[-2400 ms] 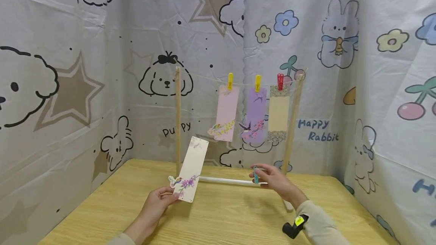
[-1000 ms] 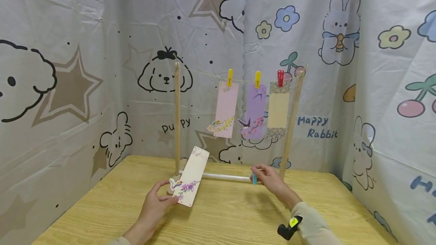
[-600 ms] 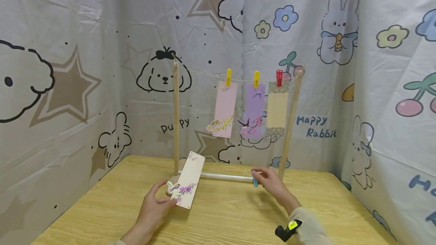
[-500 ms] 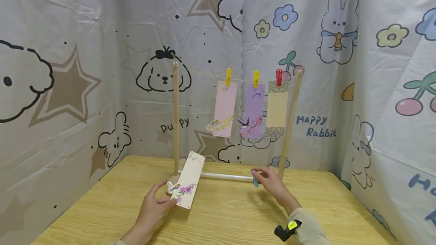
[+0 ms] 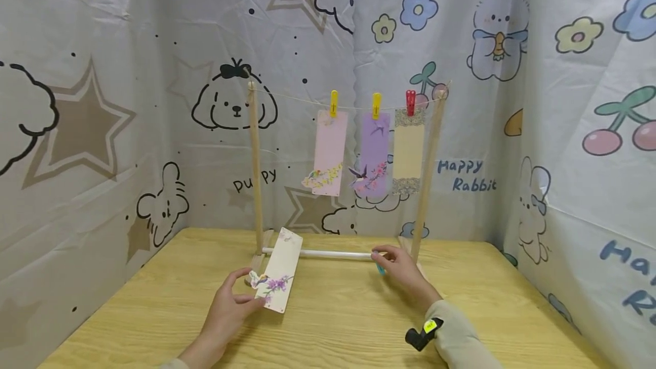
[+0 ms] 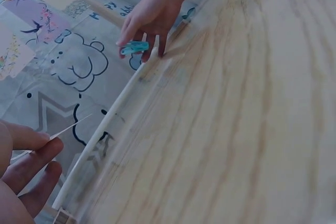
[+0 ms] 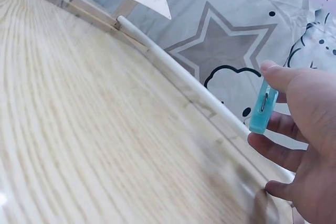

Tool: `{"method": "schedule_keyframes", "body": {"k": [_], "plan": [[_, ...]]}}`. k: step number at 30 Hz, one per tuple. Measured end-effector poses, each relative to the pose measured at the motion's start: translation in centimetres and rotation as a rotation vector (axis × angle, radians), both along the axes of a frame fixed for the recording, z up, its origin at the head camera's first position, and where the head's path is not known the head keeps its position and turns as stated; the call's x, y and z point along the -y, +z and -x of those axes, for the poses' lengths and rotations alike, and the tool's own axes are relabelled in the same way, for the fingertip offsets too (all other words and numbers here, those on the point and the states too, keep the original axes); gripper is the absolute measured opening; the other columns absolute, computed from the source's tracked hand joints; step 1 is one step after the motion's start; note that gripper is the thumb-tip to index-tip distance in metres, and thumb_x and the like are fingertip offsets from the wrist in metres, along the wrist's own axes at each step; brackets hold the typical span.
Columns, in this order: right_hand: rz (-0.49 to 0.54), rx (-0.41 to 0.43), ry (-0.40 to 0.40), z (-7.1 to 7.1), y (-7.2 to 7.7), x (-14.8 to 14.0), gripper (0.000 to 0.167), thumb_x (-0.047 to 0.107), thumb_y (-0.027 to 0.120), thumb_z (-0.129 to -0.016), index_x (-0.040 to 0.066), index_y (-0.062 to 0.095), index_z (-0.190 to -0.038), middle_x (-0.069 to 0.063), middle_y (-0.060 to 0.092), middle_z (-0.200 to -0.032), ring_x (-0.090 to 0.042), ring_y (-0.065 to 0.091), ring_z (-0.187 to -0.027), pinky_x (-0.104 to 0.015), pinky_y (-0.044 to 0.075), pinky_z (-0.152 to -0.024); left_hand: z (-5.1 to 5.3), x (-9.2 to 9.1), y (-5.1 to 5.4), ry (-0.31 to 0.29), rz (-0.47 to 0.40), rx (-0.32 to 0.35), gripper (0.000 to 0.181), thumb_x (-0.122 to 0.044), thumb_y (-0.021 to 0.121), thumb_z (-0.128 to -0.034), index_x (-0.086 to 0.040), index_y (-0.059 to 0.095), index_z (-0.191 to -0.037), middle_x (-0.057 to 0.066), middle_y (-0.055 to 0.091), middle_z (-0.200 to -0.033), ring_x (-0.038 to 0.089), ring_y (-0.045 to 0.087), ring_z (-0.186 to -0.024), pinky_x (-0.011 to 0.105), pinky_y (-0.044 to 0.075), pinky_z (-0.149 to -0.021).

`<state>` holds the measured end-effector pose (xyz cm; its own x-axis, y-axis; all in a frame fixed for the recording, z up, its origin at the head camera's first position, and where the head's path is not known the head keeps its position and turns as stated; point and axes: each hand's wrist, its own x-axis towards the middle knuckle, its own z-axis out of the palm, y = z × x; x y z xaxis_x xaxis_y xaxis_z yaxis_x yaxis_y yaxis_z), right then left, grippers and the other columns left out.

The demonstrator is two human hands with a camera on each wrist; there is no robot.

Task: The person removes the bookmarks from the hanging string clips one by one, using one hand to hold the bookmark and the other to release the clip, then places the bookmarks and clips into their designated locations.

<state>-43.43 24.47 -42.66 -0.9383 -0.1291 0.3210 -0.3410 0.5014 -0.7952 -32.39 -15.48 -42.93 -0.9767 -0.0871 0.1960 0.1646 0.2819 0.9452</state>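
Note:
A cream bookmark (image 5: 283, 261) with purple blossoms and a bird is pinched near its lower left edge by my left hand (image 5: 224, 312), its top leaning away. My right hand (image 5: 403, 272) holds a blue clothespin (image 7: 263, 107) between thumb and fingers, above the table. In the left wrist view that clothespin shows turquoise, and the bookmark is seen nearly edge-on. On a string, a pink bookmark (image 5: 330, 150) and a purple bookmark (image 5: 375, 147) hang from yellow clothespins. A beige bookmark (image 5: 409, 150) hangs beside them from a red clothespin (image 5: 410, 103).
Two wooden posts, the left post (image 5: 255, 169) and the right post (image 5: 428, 178), carry the string above the wooden table (image 5: 328, 323). Low between them runs a white rod (image 5: 335, 254). A printed curtain (image 5: 169, 84) encloses the back and sides.
The head view has shifted, so the rack sits higher and further left in it. The left hand has lowered the bookmark slightly. The clothespin has tilted in the right hand.

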Motion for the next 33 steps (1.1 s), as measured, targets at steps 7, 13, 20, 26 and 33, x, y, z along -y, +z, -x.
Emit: {"method": "schedule_keyframes", "body": {"k": [7,13,20,26,33], "plan": [[0.003,-0.013,-0.050,0.2,-0.7,0.2,0.036,0.027,0.069,-0.102,0.000,0.070,-0.126,-0.010,0.072,-0.093,-0.017,0.061,-0.083,-0.031,0.048,-0.069,-0.4,0.1,0.1,-0.022,0.004,0.028,0.078,-0.010,0.087,-0.0843,-0.006,0.044,-0.150,0.011,0.072,-0.096,0.027,0.070,-0.090,0.045,0.056,-0.080],[-0.052,-0.006,-0.073,0.1,-1.0,0.2,0.032,0.026,0.070,-0.102,0.002,0.072,-0.123,-0.003,0.071,-0.094,-0.017,0.063,-0.086,-0.036,0.050,-0.075,-0.4,0.2,0.1,-0.021,-0.002,0.037,0.079,-0.011,0.088,-0.0831,-0.006,0.045,-0.149,0.009,0.073,-0.092,0.026,0.070,-0.087,0.046,0.055,-0.080],[-0.062,0.005,-0.075,-0.1,-1.3,0.0,0.032,0.025,0.071,-0.101,0.002,0.072,-0.123,-0.002,0.072,-0.094,-0.016,0.063,-0.085,-0.036,0.051,-0.077,-0.9,0.2,0.1,-0.036,0.031,0.058,0.081,-0.014,0.089,-0.0826,-0.005,0.044,-0.149,0.008,0.072,-0.091,0.025,0.069,-0.088,0.052,0.052,-0.083],[-0.101,-0.001,-0.096,-0.3,-1.2,0.2,0.032,0.025,0.071,-0.101,0.003,0.072,-0.124,-0.002,0.069,-0.094,-0.018,0.062,-0.086,-0.038,0.050,-0.076,-1.1,0.1,0.1,-0.028,0.062,0.076,0.080,-0.015,0.089,-0.0828,-0.005,0.044,-0.149,0.007,0.072,-0.091,0.023,0.068,-0.089,0.050,0.051,-0.083],[-0.201,-0.056,-0.102,-0.2,-1.5,0.4,0.032,0.027,0.073,-0.099,0.006,0.073,-0.123,0.002,0.069,-0.089,-0.016,0.063,-0.084,-0.043,0.053,-0.079,-1.1,0.3,0.1,-0.023,0.113,0.081,0.080,-0.016,0.088,-0.0832,-0.002,0.043,-0.148,0.006,0.072,-0.090,0.024,0.068,-0.089,0.053,0.050,-0.085]]}}
